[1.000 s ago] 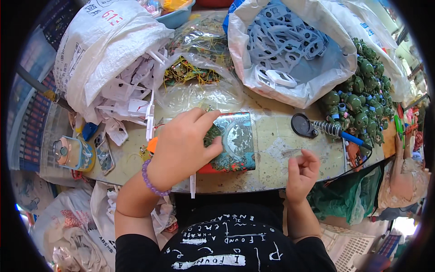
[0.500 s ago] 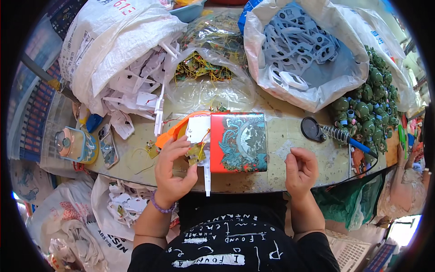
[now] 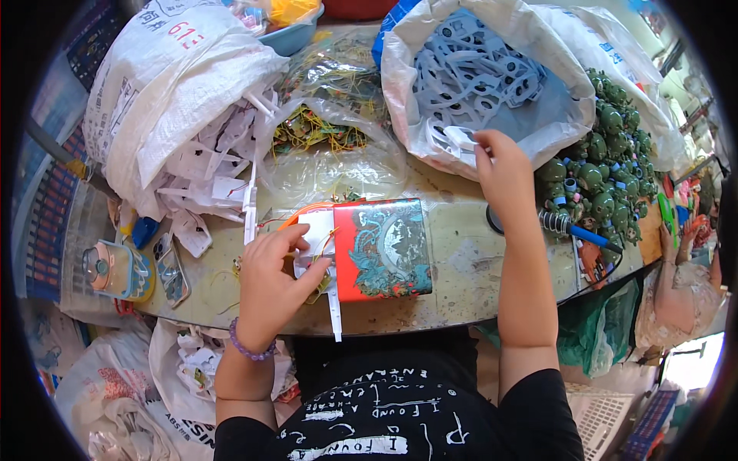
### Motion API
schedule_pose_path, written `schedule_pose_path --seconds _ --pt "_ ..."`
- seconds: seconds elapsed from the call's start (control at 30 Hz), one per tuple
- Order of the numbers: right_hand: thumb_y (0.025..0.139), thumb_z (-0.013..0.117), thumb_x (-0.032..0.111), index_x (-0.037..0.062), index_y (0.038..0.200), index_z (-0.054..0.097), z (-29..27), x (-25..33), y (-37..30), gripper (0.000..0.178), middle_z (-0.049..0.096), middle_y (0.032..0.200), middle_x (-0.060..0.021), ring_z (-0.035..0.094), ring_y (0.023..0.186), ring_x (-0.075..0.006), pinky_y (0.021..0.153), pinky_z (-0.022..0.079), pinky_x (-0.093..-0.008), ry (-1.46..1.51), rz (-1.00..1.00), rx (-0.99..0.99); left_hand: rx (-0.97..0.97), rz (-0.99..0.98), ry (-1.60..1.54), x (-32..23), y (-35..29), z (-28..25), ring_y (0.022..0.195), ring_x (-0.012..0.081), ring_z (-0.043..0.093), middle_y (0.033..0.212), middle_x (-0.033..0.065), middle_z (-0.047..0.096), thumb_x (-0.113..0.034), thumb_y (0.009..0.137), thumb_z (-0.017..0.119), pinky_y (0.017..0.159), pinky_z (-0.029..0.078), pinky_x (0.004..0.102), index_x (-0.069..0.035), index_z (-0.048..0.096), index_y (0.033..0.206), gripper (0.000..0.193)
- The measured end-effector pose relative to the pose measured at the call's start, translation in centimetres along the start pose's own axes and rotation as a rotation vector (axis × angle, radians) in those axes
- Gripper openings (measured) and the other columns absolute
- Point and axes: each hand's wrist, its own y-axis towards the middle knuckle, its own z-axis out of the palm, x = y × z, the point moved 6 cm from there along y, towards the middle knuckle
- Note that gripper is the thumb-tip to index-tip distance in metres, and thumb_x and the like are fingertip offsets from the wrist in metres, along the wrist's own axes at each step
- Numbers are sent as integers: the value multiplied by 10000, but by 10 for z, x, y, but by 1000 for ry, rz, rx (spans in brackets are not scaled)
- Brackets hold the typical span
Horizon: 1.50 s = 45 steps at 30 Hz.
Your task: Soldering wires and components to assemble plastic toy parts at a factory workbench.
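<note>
My left hand (image 3: 270,278) rests at the near edge of the round table (image 3: 461,269), fingers closed on a small white plastic piece (image 3: 314,240) with yellow threads, just left of a red box with a teal pattern (image 3: 382,247). A white strip (image 3: 335,315) sticks out below that hand. My right hand (image 3: 501,170) has reached up to the open white sack of blue-grey plastic cut-outs (image 3: 492,77) and pinches a white plastic piece (image 3: 453,140) at the sack's lip.
A white sack spilling white plastic pieces (image 3: 192,146) lies at the left. A clear bag of yellow-threaded bits (image 3: 330,131) sits in the middle. Green figurines (image 3: 607,177) pile at the right beside a blue-handled tool (image 3: 573,227). A lidded cup (image 3: 115,269) stands at the left. Another person (image 3: 684,284) is at the right edge.
My right hand left the table's near edge and reached up to the sack of cut-outs, taking a white piece. My left hand pulled back from the red box, holding its piece beside it.
</note>
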Motion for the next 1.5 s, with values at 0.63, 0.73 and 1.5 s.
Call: schedule_pose_path --seconds 0.63,0.73,1.5 --pt "777 591 41 70 1092 609 58 -23 48 317 667 966 -170 633 880 -359 768 503 -433 -620 -179 213 -122 -91 -374 9 1 1 754 132 592 867 84 630 -14 824 618 660 460 244 3 684 1031 218" --pt "805 566 66 39 1139 591 6 58 37 335 637 886 -110 602 730 -279 686 524 -380 -285 -565 -353 -79 -95 -399 4 -1 -3 829 113 557 907 55 601 38 842 591 732 439 228 33 657 1068 235" --pt "840 659 150 0 1100 653 37 77 -50 300 608 787 -54 543 630 -112 571 442 -246 344 90 664 -34 147 -232 -28 8 13 716 137 574 785 49 625 7 749 709 614 429 258 -30 719 879 136"
